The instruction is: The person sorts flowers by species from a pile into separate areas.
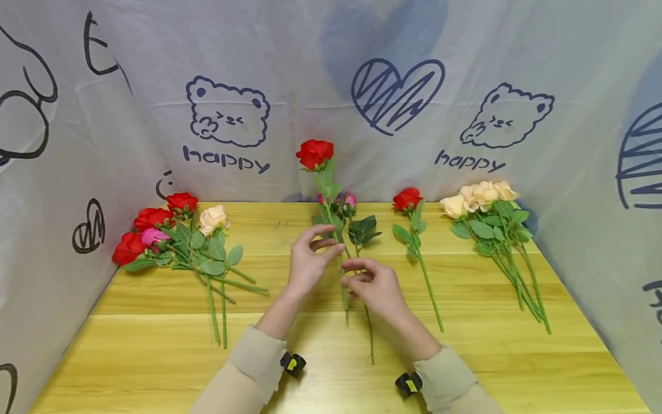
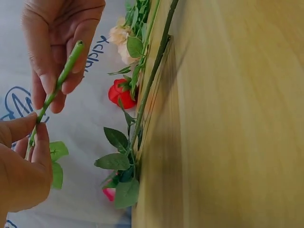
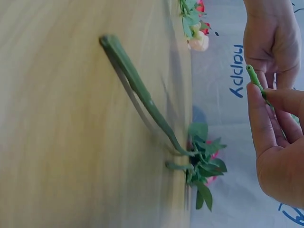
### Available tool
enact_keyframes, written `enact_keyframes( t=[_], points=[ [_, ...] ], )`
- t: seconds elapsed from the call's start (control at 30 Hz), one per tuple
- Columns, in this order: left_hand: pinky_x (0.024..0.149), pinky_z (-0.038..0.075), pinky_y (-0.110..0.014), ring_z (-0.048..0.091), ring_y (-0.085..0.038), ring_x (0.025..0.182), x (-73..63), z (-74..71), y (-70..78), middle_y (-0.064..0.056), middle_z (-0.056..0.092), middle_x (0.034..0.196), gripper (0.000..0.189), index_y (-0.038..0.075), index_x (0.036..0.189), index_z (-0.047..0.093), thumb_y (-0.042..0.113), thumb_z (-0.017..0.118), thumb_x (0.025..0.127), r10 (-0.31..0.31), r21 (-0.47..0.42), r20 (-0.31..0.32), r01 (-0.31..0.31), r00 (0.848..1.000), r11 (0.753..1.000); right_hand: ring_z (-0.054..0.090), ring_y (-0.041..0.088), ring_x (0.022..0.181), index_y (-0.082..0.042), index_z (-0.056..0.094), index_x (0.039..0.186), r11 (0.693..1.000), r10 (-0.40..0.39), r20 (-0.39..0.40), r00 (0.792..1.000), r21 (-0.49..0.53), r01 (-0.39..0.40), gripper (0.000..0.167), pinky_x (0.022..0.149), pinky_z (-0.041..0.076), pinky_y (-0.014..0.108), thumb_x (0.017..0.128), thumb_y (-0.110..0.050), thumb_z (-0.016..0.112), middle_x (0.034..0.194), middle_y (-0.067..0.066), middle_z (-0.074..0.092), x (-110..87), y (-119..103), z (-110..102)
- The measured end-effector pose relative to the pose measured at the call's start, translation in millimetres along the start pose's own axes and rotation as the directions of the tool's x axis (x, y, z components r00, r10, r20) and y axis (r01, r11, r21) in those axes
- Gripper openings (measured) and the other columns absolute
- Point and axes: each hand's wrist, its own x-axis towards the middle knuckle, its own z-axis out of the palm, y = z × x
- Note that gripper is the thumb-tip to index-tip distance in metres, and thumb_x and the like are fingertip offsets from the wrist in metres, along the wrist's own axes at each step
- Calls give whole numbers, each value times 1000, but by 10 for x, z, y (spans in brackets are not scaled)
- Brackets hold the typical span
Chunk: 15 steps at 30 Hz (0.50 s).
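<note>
A red rose (image 1: pixel 315 154) stands nearly upright in front of me, its bloom against the curtain and its stem held above the table. My left hand (image 1: pixel 308 261) pinches the stem between thumb and fingers below the leaves. Lower down, my right hand (image 1: pixel 381 290) has thumb and fingertips on the same green stem (image 2: pixel 71 61), whose cut end pokes out beyond the fingers in both wrist views. Behind the hands, pink roses (image 1: pixel 350 200) with dark green leaves lie on the table, partly hidden by the held rose and the hands.
On the wooden table (image 1: pixel 155 368), red, pink and peach roses (image 1: pixel 214 218) form a loose pile at left. A single red rose (image 1: pixel 407 199) lies right of centre. Several peach roses (image 1: pixel 486 194) are bunched at far right. A printed curtain (image 1: pixel 310 75) encloses back and sides.
</note>
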Motion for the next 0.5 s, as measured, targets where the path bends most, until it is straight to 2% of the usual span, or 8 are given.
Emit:
enact_keyframes(
  t=[0.1, 0.17, 0.33, 0.5],
  points=[
    [89, 60, -27, 67, -38, 114, 8, 19, 14, -16, 53, 139, 41, -3, 128, 68, -11, 76, 88, 96, -2, 25, -96, 995, 995, 75, 25, 86, 1, 72, 123, 1000, -15, 0, 1000, -23, 15, 31, 75, 63, 52, 93, 4, 71, 117, 14, 73, 1, -17, -79],
    [92, 60, -29, 67, -39, 113, 10, 19, 32, -16, 53, 141, 41, -5, 128, 67, -13, 75, 88, 131, -5, 35, -131, 991, 991, 74, 26, 85, 1, 72, 124, 999, -24, -1, 1000, -39, 24, 31, 74, 63, 51, 93, 3, 72, 119, 15, 72, -3, -20, -137],
    [92, 60, -30, 66, -38, 113, 12, -61, 93, -14, 53, 141, 41, -4, 129, 67, -11, 75, 89, 155, 4, 42, -155, 987, 988, 75, 27, 88, 2, 71, 124, 997, -38, -25, 999, -61, 37, 30, 73, 64, 45, 94, 4, 71, 121, 18, 71, -24, -6, -311],
    [92, 60, -30, 65, -40, 115, 16, -275, 145, -13, 54, 140, 42, -3, 130, 67, -11, 75, 90, 165, 21, 43, -166, 985, 986, 75, 23, 92, 3, 71, 125, 998, -22, -70, 997, -52, 19, 29, 75, 65, 41, 95, 4, 71, 124, 21, 69, -71, 9, -530]
  ],
)
